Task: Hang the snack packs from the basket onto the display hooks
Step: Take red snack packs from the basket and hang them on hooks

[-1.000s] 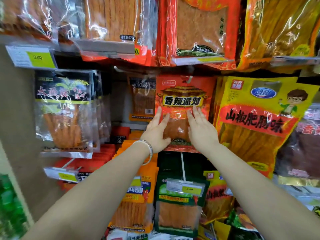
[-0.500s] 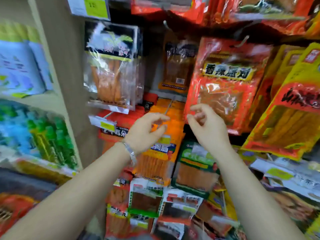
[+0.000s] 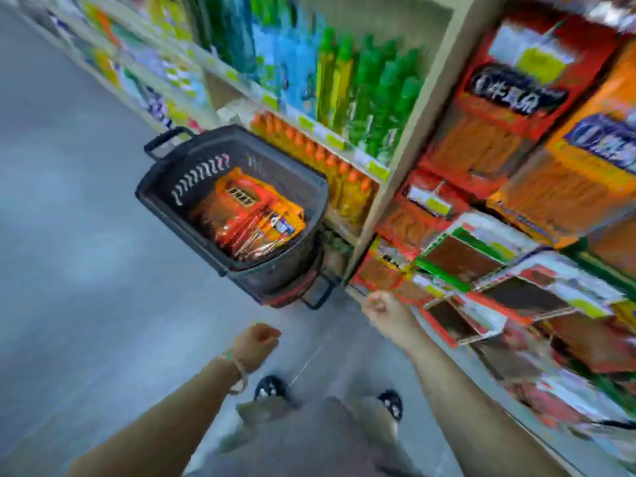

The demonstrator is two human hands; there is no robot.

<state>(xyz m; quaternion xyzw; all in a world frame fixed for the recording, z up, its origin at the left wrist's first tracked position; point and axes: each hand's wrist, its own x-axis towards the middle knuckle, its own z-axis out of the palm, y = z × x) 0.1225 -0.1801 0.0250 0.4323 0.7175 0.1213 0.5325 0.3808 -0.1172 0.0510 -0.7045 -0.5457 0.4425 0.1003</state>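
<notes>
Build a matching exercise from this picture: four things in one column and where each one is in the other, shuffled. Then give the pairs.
Things
1. basket
2. snack packs
3. green bottles
4. left hand

Places
A. upright on a shelf
B. low in view, a bracelet at its wrist
C. down on the aisle floor
D. lying inside the basket

Pairs: 1-C, 2-D, 3-A, 4-B
</notes>
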